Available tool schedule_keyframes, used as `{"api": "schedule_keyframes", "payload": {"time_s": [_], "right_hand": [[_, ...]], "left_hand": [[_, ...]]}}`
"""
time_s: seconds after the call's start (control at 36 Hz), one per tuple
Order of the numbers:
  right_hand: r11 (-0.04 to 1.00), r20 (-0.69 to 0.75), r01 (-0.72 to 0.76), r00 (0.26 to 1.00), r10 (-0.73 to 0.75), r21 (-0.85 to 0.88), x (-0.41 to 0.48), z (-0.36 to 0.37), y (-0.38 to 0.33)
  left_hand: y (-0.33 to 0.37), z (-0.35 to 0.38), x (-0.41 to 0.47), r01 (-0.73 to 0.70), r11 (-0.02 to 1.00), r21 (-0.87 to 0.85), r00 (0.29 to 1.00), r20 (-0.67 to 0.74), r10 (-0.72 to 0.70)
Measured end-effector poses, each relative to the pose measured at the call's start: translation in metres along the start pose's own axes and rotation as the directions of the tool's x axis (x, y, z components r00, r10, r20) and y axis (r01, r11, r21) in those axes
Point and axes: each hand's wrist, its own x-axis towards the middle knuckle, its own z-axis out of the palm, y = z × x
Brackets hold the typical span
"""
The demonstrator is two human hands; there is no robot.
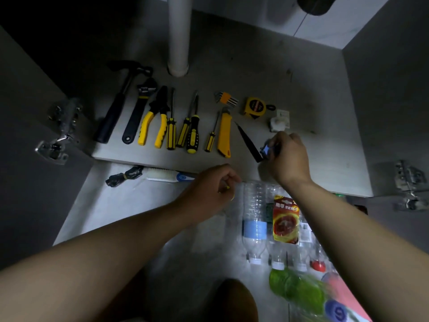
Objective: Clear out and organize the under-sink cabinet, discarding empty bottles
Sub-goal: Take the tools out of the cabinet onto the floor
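Right hand (287, 156) is up on the cabinet floor (301, 101), fingers curled tight round a small blue object (267, 150), which sits right at the near end of a black pointed tool (248, 142). Left hand (209, 189) hovers lower, over the front edge of the cabinet, fingers curled in. There's a tiny yellowish speck at the fingertips, but whether it's actually pinching anything, I can't tell. Across the cabinet floor, the tools are lined up side by side: claw hammer (116, 105) far left, then adjustable wrench (137, 112), yellow-handled pliers (155, 119), a run of yellow-and-black screwdrivers (192, 133) and a yellow utility knife (224, 135). A hex key set (226, 98) and a yellow tape measure (255, 107) lie further back, and the white drain pipe (178, 36) rises behind them all. And the bottles? Out of the cabinet, lying on the floor in front of it in a row, caps toward the camera: a clear bottle with a blue label (254, 219) just beside the left hand, with more clear ones to its right. A red-and-yellow battery pack (285, 219) lies on top of them, and a green bottle (299, 293) lies nearer the camera. A white brush (162, 174) lies along the cabinet's front edge.
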Motion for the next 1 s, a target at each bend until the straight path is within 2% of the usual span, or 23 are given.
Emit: {"api": "schedule_keyframes", "payload": {"time_s": [0.11, 0.19, 0.28, 0.36, 0.39, 0.44, 0.5, 0.58, 0.64, 0.69, 0.78, 0.86, 1.0], "right_hand": [[0.995, 0.008, 0.060, 0.998, -0.061, 0.074, -0.012, -0.006, -0.003], [0.970, 0.188, 0.080, 0.974, -0.125, 0.230, -0.022, -0.013, -0.016], [0.953, 0.389, 0.083, 0.900, -0.198, 0.293, -0.029, -0.016, -0.034], [0.920, 0.481, 0.021, 0.848, -0.224, 0.392, -0.030, -0.014, -0.042], [0.902, 0.475, 0.000, 0.850, -0.227, 0.432, -0.028, -0.013, -0.041], [0.902, 0.373, 0.012, 0.908, -0.191, 0.433, -0.020, -0.011, -0.037], [0.936, 0.195, 0.041, 0.974, -0.115, 0.349, -0.004, -0.007, -0.029], [0.983, 0.011, 0.005, 1.000, -0.007, 0.183, 0.022, -0.004, -0.012], [0.998, -0.012, -0.027, 1.000, 0.028, 0.065, 0.036, -0.004, -0.001], [0.999, -0.006, 0.013, 1.000, -0.013, -0.039, 0.046, -0.006, 0.005], [0.981, 0.080, 0.096, 0.993, -0.084, -0.170, 0.059, -0.006, 0.011], [0.975, 0.105, 0.095, 0.992, -0.075, -0.203, 0.060, -0.006, 0.011], [0.974, 0.010, 0.074, 0.997, -0.073, -0.215, 0.045, -0.005, 0.012]], "left_hand": [[0.002, 0.002, -0.001, 0.050, 0.998, -0.045, 0.998, -0.046, -0.052], [0.014, 0.001, 0.000, 0.088, 0.979, -0.186, 0.994, -0.044, -0.098], [0.025, -0.002, 0.003, 0.089, 0.957, -0.275, 0.993, -0.052, -0.108], [0.029, -0.007, 0.002, 0.085, 0.954, -0.288, 0.993, -0.057, -0.106], [0.027, -0.008, 0.001, 0.083, 0.964, -0.252, 0.993, -0.066, -0.102], [0.021, -0.012, -0.002, 0.095, 0.979, -0.178, 0.989, -0.097, -0.113], [0.013, -0.015, -0.003, 0.121, 0.983, -0.141, 0.982, -0.128, -0.139], [0.006, -0.018, -0.005, 0.155, 0.979, -0.130, 0.973, -0.154, -0.174], [0.001, -0.020, -0.007, 0.171, 0.976, -0.132, 0.969, -0.157, -0.190], [-0.003, -0.021, -0.009, 0.176, 0.975, -0.137, 0.970, -0.145, -0.196], [-0.011, -0.025, -0.013, 0.214, 0.966, -0.146, 0.965, -0.121, -0.232], [-0.015, -0.030, -0.018, 0.234, 0.960, -0.151, 0.966, -0.073, -0.247], [-0.019, -0.040, -0.030, 0.252, 0.952, -0.175, 0.965, -0.022, -0.260]]}}
